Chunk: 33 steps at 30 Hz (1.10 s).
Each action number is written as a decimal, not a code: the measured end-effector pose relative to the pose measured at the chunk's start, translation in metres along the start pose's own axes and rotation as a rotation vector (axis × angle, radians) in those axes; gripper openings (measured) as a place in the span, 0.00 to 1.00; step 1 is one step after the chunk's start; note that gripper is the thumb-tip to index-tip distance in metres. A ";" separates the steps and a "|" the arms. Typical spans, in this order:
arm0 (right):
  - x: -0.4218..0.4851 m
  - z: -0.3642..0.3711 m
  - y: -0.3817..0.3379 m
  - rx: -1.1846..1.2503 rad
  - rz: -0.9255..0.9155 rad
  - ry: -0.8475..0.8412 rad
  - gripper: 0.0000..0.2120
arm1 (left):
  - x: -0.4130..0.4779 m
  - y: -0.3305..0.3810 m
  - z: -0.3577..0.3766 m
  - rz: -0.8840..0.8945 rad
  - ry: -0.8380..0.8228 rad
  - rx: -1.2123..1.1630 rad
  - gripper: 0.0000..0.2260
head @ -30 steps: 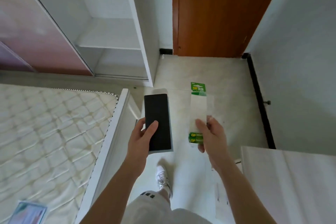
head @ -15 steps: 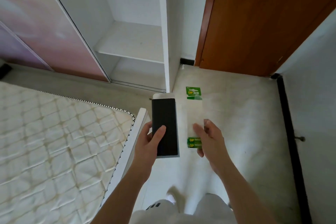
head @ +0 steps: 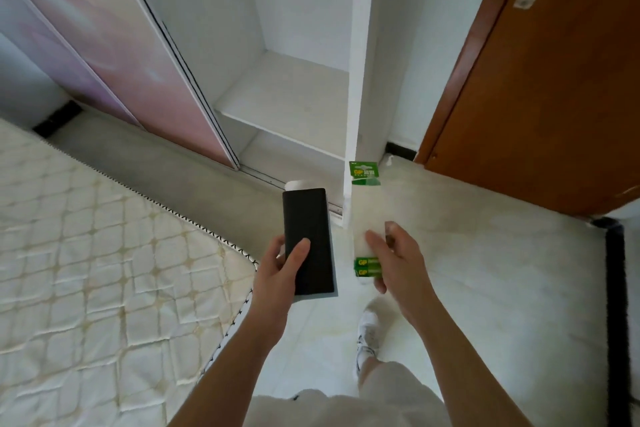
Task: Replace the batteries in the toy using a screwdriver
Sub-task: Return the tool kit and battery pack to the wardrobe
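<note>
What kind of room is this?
Most likely a bedroom: a quilted cream mattress lies on the left, a white wardrobe with a pink sliding door stands ahead, and a brown wooden door is on the right.

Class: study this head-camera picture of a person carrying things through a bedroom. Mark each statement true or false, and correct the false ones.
1. The left hand holds a flat black case. True.
2. The right hand is empty. False: it pinches a clear battery pack with green batteries at its lower end.
3. A brown wooden door stands at the right of the view. True.
4. The black case lies on the mattress. False: it is held in the air, to the right of the mattress.
5. The visible foot is bare. False: it wears a white shoe.
</note>
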State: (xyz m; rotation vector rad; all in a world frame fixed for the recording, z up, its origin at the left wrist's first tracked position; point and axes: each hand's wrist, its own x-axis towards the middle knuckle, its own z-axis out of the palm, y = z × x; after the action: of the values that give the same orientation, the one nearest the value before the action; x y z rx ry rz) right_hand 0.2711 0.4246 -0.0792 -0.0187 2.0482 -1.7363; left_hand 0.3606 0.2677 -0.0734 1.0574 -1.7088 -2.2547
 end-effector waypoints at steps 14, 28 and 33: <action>0.177 -0.004 -0.076 -0.040 -0.001 -0.291 0.06 | 0.117 0.070 0.046 0.059 0.333 -0.183 0.08; 0.324 0.103 -0.130 -0.241 -0.112 -0.450 0.11 | 0.266 0.128 -0.014 0.146 0.479 -0.296 0.09; 0.388 0.171 -0.165 -0.332 -0.139 -0.505 0.11 | 0.332 0.166 -0.057 0.144 0.503 -0.303 0.09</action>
State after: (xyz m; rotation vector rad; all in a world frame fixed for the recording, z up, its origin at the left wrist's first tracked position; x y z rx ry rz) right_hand -0.0634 0.1171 -0.0690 -0.6474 1.9474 -1.2716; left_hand 0.0949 0.0024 -0.0831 1.2431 -1.1602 -1.8685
